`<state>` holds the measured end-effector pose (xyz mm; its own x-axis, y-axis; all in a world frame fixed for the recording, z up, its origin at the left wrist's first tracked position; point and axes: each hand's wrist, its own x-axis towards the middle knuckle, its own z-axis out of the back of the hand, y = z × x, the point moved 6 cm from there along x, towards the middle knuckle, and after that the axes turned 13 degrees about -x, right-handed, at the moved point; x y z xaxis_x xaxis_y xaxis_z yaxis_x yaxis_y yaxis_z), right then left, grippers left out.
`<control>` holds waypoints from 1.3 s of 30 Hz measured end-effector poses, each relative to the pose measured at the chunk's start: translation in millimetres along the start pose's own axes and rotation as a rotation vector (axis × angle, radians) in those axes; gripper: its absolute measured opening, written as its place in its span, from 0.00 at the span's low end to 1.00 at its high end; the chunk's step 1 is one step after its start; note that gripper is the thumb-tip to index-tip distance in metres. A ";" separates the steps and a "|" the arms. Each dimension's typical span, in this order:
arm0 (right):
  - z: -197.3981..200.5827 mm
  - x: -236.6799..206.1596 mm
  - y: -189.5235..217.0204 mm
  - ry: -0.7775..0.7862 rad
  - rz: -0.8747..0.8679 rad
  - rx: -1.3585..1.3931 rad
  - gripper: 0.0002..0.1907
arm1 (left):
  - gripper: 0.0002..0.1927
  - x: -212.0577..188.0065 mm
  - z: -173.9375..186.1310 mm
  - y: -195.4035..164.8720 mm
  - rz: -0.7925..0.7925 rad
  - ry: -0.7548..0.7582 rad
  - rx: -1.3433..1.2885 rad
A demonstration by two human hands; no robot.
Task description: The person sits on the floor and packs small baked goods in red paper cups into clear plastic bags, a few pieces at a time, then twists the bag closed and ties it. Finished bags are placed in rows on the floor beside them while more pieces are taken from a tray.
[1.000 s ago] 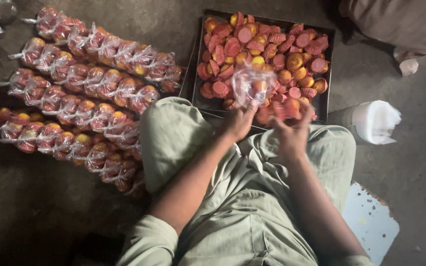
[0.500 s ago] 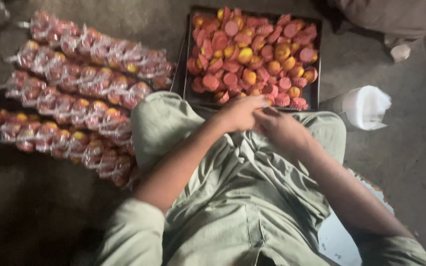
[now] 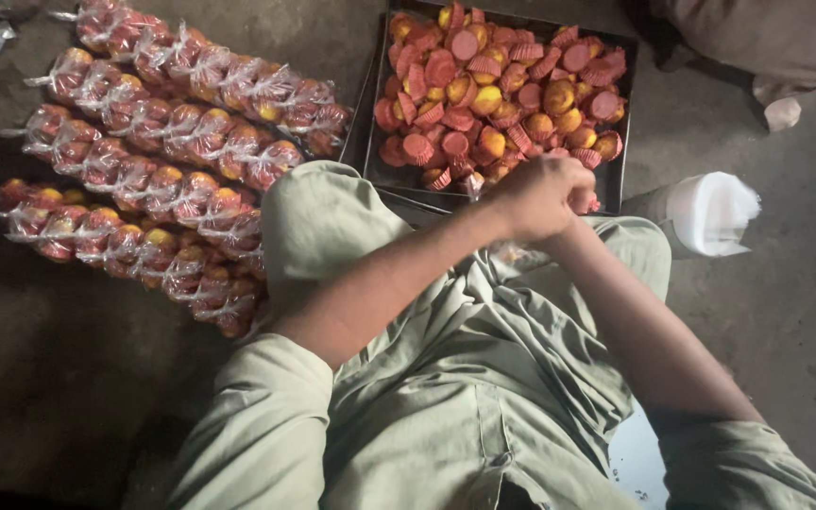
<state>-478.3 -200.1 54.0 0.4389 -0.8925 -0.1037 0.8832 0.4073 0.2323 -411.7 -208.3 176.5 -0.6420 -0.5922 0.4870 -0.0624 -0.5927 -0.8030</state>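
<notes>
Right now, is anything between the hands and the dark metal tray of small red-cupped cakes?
Nothing visible. Left hand sits clenched at the dark metal tray, over the near edge of the small red-cupped cakes; right hand mostly hidden behind it.

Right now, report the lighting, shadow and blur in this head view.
Head view: dim, warm light; deep shadow covers the floor at lower left; the tray of cupcakes is brightest and sharp; the bagged cupcakes glint; the joined hands look slightly soft.
</notes>
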 end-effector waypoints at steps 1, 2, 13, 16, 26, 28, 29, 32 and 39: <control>-1.2 -0.6 1.1 0.002 -0.006 -0.012 0.13 | 0.06 -0.4 2.7 -0.5 -0.023 -0.001 0.066; -2.5 -0.5 1.7 0.004 -0.016 -0.022 0.14 | 0.10 -0.9 6.1 0.8 -0.044 0.002 0.129; 4.5 -10.4 61.9 0.068 0.009 -0.004 0.18 | 0.05 -73.2 10.0 24.5 0.152 0.006 0.442; 35.9 -8.0 85.9 0.171 0.034 -0.025 0.20 | 0.05 -78.2 34.7 12.3 0.145 -0.132 0.293; 141.7 25.3 -64.3 -0.462 -0.337 0.541 0.11 | 0.16 -64.8 131.2 -17.3 0.069 -0.438 0.221; 117.6 44.6 -83.7 -0.605 -0.372 -0.094 0.25 | 0.16 -60.7 140.6 -12.0 0.061 -0.468 0.269; 97.0 52.2 -94.9 -0.543 -0.400 -0.110 0.29 | 0.16 -59.8 146.0 -8.5 0.059 -0.486 0.295; 62.9 68.3 -112.6 -0.478 -0.440 -0.146 0.31 | 0.18 -63.3 167.2 3.6 0.074 -0.567 0.332; 93.7 135.9 -90.3 -0.672 -0.165 0.175 0.17 | 0.19 -70.6 201.1 22.2 0.145 -0.738 0.441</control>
<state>-513.8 -376.2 109.5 0.0548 -0.8889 0.4548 0.8654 0.2695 0.4225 -214.0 -289.4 193.4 0.0480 -0.7903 0.6108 0.3815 -0.5506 -0.7425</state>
